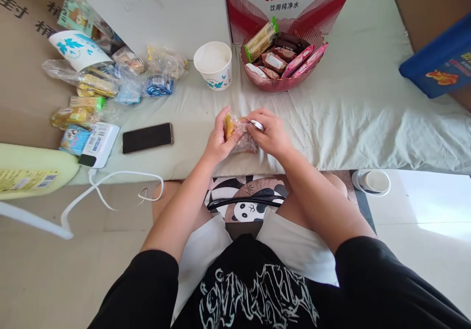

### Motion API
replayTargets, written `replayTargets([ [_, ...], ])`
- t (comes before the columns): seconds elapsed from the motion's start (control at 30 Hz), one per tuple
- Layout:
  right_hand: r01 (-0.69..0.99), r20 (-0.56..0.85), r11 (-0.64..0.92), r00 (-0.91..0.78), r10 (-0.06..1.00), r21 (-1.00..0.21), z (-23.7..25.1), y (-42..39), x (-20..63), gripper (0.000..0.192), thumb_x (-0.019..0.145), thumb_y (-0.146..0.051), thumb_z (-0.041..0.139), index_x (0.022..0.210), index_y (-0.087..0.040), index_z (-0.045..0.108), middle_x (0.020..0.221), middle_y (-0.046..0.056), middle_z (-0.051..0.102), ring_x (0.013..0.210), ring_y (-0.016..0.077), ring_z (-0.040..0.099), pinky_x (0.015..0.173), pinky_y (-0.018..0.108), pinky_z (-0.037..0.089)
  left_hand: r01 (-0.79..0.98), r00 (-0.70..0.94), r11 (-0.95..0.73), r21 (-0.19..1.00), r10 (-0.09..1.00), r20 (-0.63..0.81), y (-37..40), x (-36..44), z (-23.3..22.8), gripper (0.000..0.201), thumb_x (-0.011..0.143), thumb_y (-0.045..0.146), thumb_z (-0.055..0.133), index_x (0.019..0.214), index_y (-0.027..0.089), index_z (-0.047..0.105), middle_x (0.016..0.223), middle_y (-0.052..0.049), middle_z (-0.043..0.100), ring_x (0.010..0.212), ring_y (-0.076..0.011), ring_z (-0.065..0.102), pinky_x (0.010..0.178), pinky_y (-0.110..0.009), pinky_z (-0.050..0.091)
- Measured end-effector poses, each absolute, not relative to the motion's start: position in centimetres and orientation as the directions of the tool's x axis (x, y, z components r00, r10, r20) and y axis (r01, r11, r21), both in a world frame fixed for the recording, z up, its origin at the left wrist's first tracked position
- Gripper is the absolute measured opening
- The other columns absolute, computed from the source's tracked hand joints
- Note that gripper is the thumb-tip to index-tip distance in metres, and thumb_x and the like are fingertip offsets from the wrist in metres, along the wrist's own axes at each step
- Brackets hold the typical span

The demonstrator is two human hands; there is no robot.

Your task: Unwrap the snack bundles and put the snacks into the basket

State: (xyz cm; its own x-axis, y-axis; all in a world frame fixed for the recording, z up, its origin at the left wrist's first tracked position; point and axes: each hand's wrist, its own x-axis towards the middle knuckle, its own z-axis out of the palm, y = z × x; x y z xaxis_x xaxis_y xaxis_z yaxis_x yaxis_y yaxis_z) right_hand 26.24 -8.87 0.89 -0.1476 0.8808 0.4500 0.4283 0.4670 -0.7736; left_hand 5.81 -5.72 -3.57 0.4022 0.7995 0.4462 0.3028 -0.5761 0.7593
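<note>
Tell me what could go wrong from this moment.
The white-handled tool in the right hand is close to the left hand, so a slip might nick a finger if its tip is sharp, which is too small to tell. The plastic packet is near the front edge of the cloth-covered surface; if dropped, it could fall off. A jolt forward might also tip the paper cup standing just beyond the hands.

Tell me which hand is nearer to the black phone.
Left. The left hand is to the right of the black phone, apart from it, gripping a clear-wrapped packet; the right hand is farther right, at the packet's other side.
</note>
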Motion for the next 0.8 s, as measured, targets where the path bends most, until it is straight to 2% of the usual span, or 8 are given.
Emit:
replayTargets([
  [0.1,0.406,0.443,0.475,-0.177,0.879,-0.781,0.7,-8.8,26.4,0.028,0.098,-0.031,0.052,0.106,-0.019,0.076,0.107,0.010,0.071,0.101,0.0231,0.069,0.095,0.039,0.055,0.392,0.371,-0.571,0.721,0.816,0.443,-6.3,6.0,-3.5,0.066,0.098,0.067,0.049,0.151,0.028,0.042,0.120,-0.008,0.068,0.102,-0.0234,0.070,0.095,-0.039,0.056],
  [0.23,0.410,0.430,0.473,-0.198,0.881,-0.780,0.5,-8.9,26.5,0.031,0.096,-0.029,0.051,0.112,-0.019,0.075,0.116,0.012,0.072,0.110,0.0250,0.068,0.103,0.041,0.053,0.430,0.356,-0.573,0.698,0.818,0.452,-6.3,6.4,-3.2,0.058,0.100,0.068,0.045,0.137,0.025,0.052,0.121,-0.009,0.071,0.100,-0.0217,0.070,0.092,-0.036,0.056],
  [0.4,0.466,0.397,0.468,-0.249,0.884,-0.750,0.4,-9.8,26.9,0.047,0.088,-0.021,0.052,0.131,-0.018,0.069,0.134,0.013,0.068,0.124,0.0290,0.064,0.112,0.047,0.050,0.484,0.332,-0.587,0.649,0.809,0.485,-6.4,7.0,-3.3,0.057,0.102,0.068,0.038,0.131,0.023,0.055,0.119,-0.010,0.073,0.104,-0.0221,0.071,0.094,-0.037,0.056],
  [0.5,0.474,0.385,0.471,-0.272,0.882,-0.744,0.2,-10.1,27.0,0.053,0.085,-0.020,0.053,0.136,-0.017,0.065,0.141,0.015,0.065,0.130,0.0312,0.062,0.114,0.050,0.050,0.513,0.336,-0.592,0.622,0.805,0.489,-6.5,7.3,-3.3,0.061,0.101,0.071,0.035,0.131,0.022,0.056,0.120,-0.011,0.073,0.106,-0.0231,0.070,0.095,-0.038,0.056],
  [0.8,0.480,0.441,0.487,-0.215,0.871,-0.729,-0.7,-9.9,26.5,0.045,0.089,-0.027,0.053,0.133,-0.021,0.065,0.138,0.013,0.065,0.129,0.0296,0.061,0.113,0.049,0.051,0.556,0.348,-0.598,0.577,0.799,0.491,-6.7,7.4,-3.1,0.062,0.103,0.069,0.029,0.132,0.022,0.057,0.121,-0.011,0.072,0.110,-0.0229,0.070,0.096,-0.036,0.055],
])
